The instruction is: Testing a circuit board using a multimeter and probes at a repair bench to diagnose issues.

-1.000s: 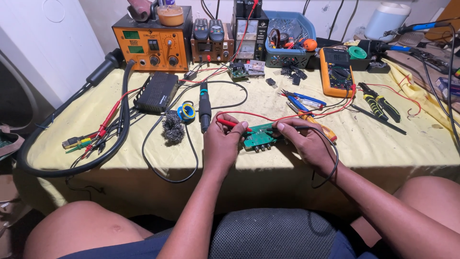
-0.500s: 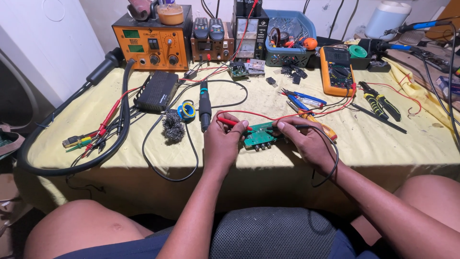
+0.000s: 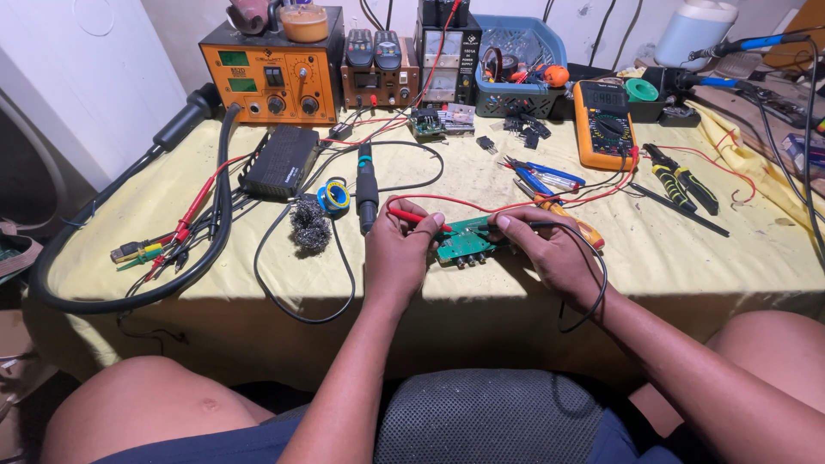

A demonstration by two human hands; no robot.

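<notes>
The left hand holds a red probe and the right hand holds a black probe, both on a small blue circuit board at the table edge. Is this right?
Not quite: the head view shows the small circuit board is green, not blue. The rest holds: the left hand holds the red probe, the right hand the black probe, both on the board at the table edge.

Matt yellow cloth (image 3: 687, 249), wiry steel wool (image 3: 309, 225), glossy green circuit board (image 3: 466, 242)
</notes>
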